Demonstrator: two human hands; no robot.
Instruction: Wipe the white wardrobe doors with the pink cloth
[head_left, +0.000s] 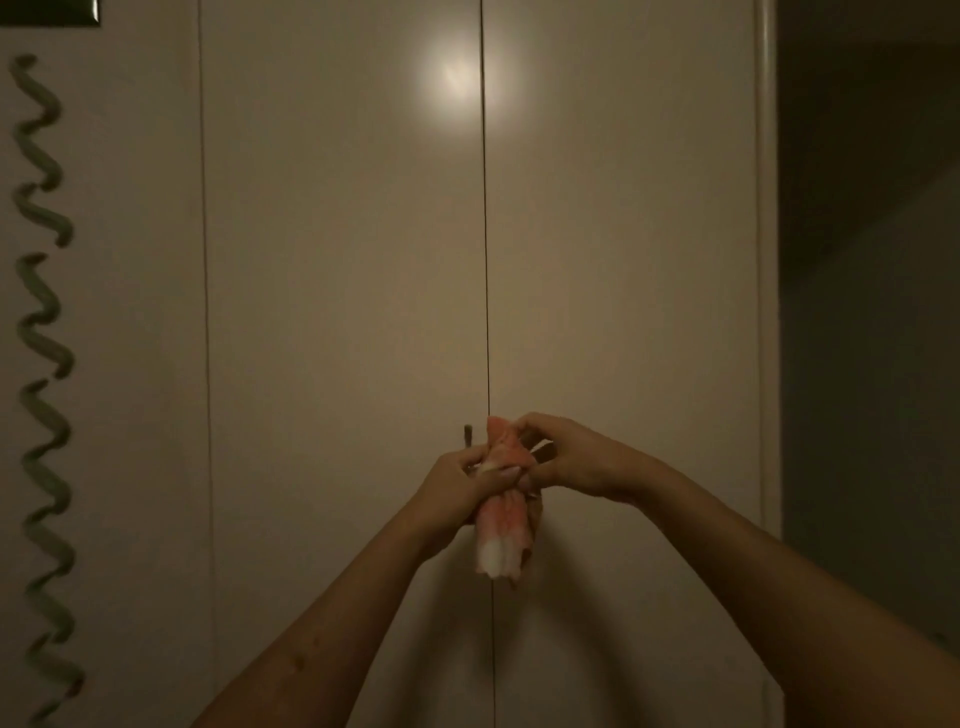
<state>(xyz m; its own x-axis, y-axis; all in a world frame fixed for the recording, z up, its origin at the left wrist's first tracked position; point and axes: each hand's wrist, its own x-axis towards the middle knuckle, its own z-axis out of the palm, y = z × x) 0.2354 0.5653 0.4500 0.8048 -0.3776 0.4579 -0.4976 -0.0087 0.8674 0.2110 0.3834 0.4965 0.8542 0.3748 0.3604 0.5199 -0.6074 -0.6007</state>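
The pink cloth (501, 540) is held up in front of the white wardrobe doors (343, 312), right over the dark vertical gap (487, 260) where two of the doors meet. The cloth is bunched into a long, narrow roll which stands nearly upright. Its upper end is seen above the hands, and its lower end, paler and almost white, hangs below them. It cannot be told whether the cloth touches the door surface.

The left hand (462, 493) is closed around the middle of the roll, with the fingers curled over it from the left side. The right hand (576, 462) is bent at the wrist, and the upper part of the cloth is pinched by its fingertips from the right. The two hands are kept close together at the cloth. The bare forearms (337, 623) are seen from the lower edge of the view up to the hands.

A small dark handle (468, 435) is seen on the door just left of the gap, just beside the top of the cloth. A round spot of reflected light (457, 78) is seen high on the doors, near the same gap. A second thin gap (205, 260) is seen further left. On the far left panel a green wavy strip (44, 332) is placed from top to bottom, and a dark frame (52, 13) is cut off at the top left corner. To the right of the wardrobe a dark area (872, 312) is seen, too dim to be read.
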